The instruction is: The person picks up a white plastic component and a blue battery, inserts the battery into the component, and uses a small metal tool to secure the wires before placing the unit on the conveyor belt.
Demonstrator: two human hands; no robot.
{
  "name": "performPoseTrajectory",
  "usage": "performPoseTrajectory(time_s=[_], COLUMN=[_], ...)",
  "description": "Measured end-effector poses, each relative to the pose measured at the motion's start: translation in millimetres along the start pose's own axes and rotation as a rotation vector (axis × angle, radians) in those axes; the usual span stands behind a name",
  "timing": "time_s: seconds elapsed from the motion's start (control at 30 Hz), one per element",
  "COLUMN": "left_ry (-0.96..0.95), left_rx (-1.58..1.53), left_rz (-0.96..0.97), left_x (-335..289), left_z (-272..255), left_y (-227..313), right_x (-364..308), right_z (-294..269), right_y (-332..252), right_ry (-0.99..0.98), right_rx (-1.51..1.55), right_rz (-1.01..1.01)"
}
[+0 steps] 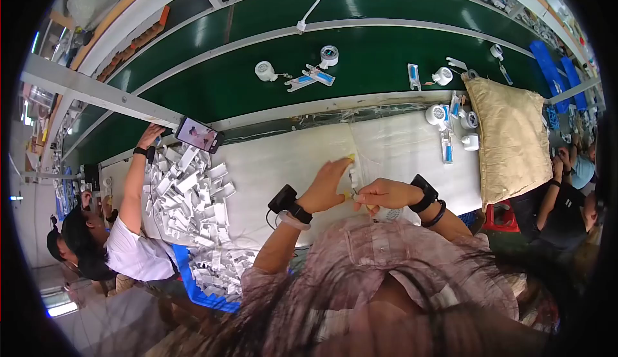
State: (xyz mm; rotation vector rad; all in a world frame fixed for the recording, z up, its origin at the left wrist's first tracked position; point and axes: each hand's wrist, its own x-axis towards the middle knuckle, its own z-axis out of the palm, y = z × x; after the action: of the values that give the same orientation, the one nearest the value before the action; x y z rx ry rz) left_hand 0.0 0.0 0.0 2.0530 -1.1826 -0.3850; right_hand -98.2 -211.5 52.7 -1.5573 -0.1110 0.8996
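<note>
Over the pale work mat (290,157), my left hand (325,186) has its thumb and fingers spread, with yellow covers on the tips. A small white piece (353,177) shows in the gap beside it; whether it is touched I cannot tell. My right hand (389,193) is closed in a pinch close to the left thumb. What its fingertips hold is too small to make out. Just below the right hand, partly hidden, is a round white housing (392,214) with a perforated face.
White plastic parts (187,193) are heaped at left, with more in a blue crate (205,298). A phone (198,136) leans by a co-worker's hand (150,136). Round white units (264,71) lie on the green belt (212,93). A tan cushion (512,141) stands right, beside similar units (436,116).
</note>
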Motion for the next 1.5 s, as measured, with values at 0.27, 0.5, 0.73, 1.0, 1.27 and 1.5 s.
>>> performPoseTrajectory(time_s=[0.27,0.5,0.73,1.0,1.27,1.5], left_ry=[-0.535,-0.132,0.263,0.261,0.198,0.184], left_rx=[-1.093,-1.119,-0.621,-1.344,-1.215,-1.155], left_rz=[-0.297,-0.591,-0.421,-0.530,-0.366,-0.389], left_x=[-14,-22,-13,-5,-1,-2], left_z=[44,11,10,9,12,12], left_y=[23,50,65,79,83,91], right_x=[-29,-35,-11,-24,-18,-19], right_z=[-6,-7,17,23,27,27], right_y=[-19,-31,-5,-7,4,0], right_ry=[-0.125,0.004,1.120,1.085,1.100,1.131], right_rx=[-0.159,-0.322,-0.804,-0.741,-0.685,-0.753], right_rz=[-0.081,0.142,-0.591,-0.749,-0.741,-0.776])
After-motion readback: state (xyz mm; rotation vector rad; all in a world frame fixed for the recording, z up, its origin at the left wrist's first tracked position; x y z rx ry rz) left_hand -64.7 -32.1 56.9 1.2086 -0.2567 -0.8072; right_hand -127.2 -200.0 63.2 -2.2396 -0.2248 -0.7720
